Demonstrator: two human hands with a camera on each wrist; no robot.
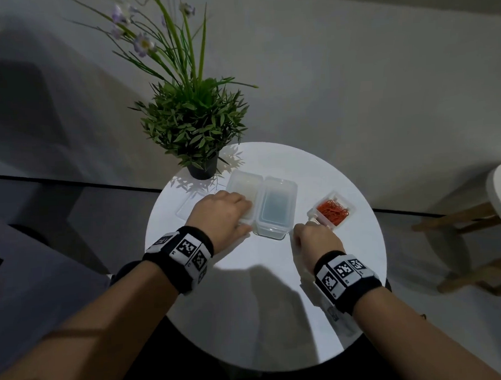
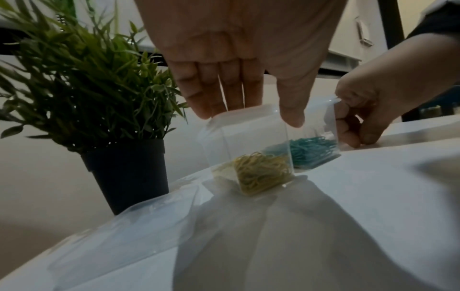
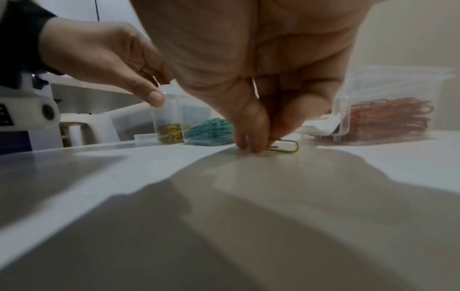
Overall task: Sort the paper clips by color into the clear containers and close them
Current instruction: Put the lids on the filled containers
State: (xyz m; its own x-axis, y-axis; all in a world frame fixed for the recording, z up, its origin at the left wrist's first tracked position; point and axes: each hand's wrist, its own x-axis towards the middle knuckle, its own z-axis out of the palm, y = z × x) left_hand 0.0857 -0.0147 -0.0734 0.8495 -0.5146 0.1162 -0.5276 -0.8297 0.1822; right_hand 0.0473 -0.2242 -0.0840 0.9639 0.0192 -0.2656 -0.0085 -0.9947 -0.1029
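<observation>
The right hand's fingers (image 3: 256, 126) pinch a lone yellow clip (image 3: 286, 146) lying on the table (image 1: 265, 304) near its middle. The left hand (image 1: 221, 217) grips the yellow-clip container (image 2: 248, 157), likely steadying it to receive the clip; blue container (image 1: 276, 208) touches it, orange container (image 1: 332, 209) toward the right edge.

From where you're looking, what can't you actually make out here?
- Head view: the yellow clip is hidden under the right hand.
- Head view: the left hand covers the near end of the yellow clips' container.
- Right wrist view: the fingertips hide part of the yellow clip.
- All views: clip counts are too blurred.
</observation>
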